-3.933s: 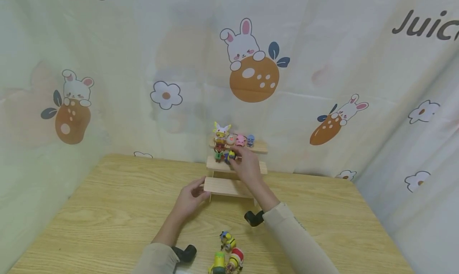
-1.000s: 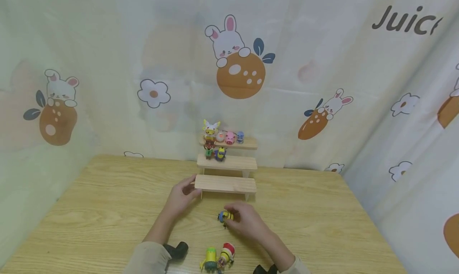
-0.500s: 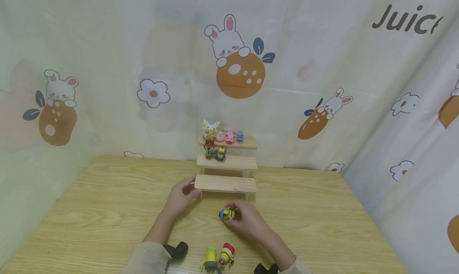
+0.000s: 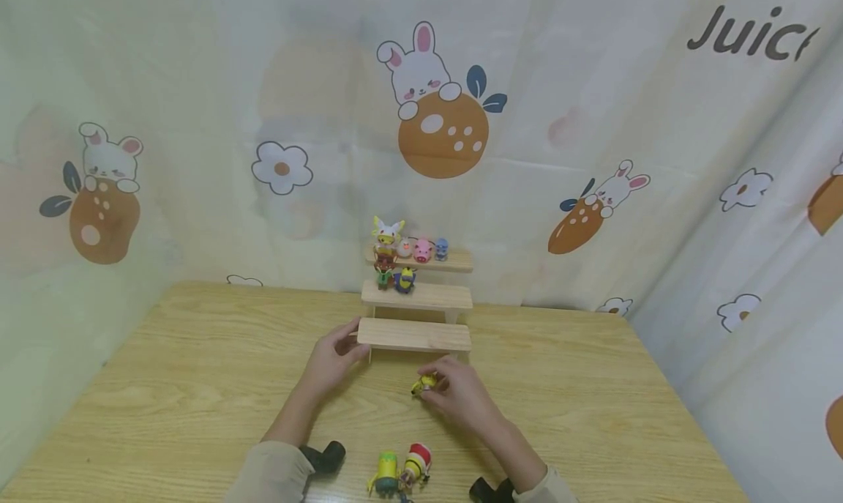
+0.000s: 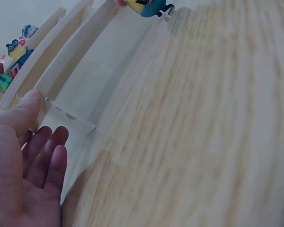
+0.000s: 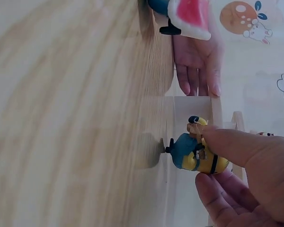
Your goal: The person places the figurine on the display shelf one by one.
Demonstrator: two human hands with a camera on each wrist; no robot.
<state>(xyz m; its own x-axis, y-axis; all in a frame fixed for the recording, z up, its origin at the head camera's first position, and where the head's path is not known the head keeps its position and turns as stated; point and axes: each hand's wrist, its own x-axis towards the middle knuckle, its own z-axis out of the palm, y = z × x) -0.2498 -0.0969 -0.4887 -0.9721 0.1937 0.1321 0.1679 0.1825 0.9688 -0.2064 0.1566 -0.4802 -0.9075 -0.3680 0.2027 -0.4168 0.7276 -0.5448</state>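
My right hand (image 4: 464, 393) pinches a yellow and blue minion figurine (image 6: 196, 153) between thumb and fingers, just in front of the lowest step. In the right wrist view the figurine's feet point toward the table, close over it. My left hand (image 4: 331, 354) grips the left end of the lowest board of a three-step wooden display shelf (image 4: 413, 334), thumb at its edge and fingers curled beneath. On the middle step stand a red-brown and green figurine (image 4: 384, 274) and a blue-caped minion figurine (image 4: 405, 280).
The top step carries a white-hatted figurine (image 4: 387, 233), a pink pig (image 4: 423, 250), a small blue figurine (image 4: 441, 249) and a pale round one (image 4: 405, 248). A green-yellow figurine (image 4: 387, 472) and a red-hatted minion (image 4: 416, 465) lie near the table's front. A printed curtain (image 4: 329, 86) hangs behind.
My right hand let go of the blue-caped minion on the middle step and took another minion from the table. It has since turned that one and moved toward the shelf. The left hand stays put.
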